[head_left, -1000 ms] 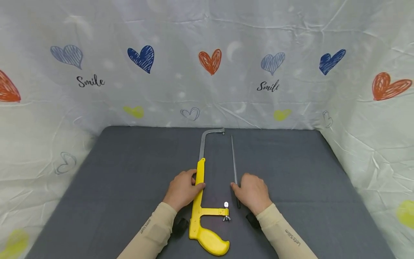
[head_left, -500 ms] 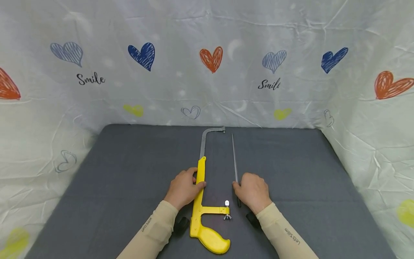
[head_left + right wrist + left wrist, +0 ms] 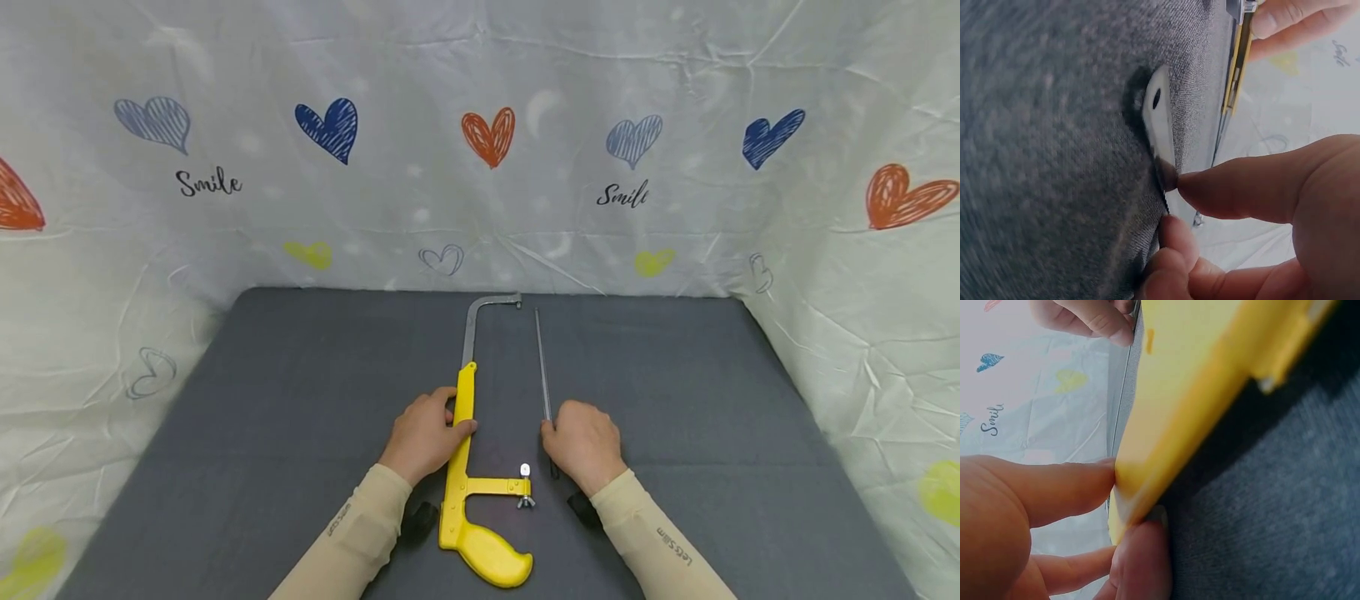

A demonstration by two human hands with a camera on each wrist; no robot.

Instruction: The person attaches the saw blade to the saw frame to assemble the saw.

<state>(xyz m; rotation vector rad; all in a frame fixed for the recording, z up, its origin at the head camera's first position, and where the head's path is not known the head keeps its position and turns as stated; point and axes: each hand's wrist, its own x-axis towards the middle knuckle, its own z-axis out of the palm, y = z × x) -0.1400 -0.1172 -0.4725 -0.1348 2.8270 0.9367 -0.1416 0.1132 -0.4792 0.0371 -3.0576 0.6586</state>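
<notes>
A yellow hacksaw frame [image 3: 465, 400] with a bent silver front arm [image 3: 470, 333] lies lengthwise on the dark cloth, its handle [image 3: 495, 558] towards me. My left hand [image 3: 422, 433] pinches the frame's long bar, thumb on the near side and fingers on the far side. To its right, a thin hacksaw blade [image 3: 542, 350] lies almost parallel to the frame. My right hand [image 3: 588, 442] pinches that blade close to its near end; in the right wrist view the end with a hole [image 3: 1160, 112] sticks out past the thumb. A wing nut [image 3: 526, 502] sits on the frame's short crossbar.
The dark grey cloth [image 3: 322, 358] covers the table. A pale curtain [image 3: 420, 192] printed with hearts and "Smile" stands behind its far edge and along both sides. Black wrist devices [image 3: 420, 521] are under the wrists.
The right thumb has shifted slightly rightward on the blade. The left hand and the hacksaw frame stay in place; the head view has tilted a little.
</notes>
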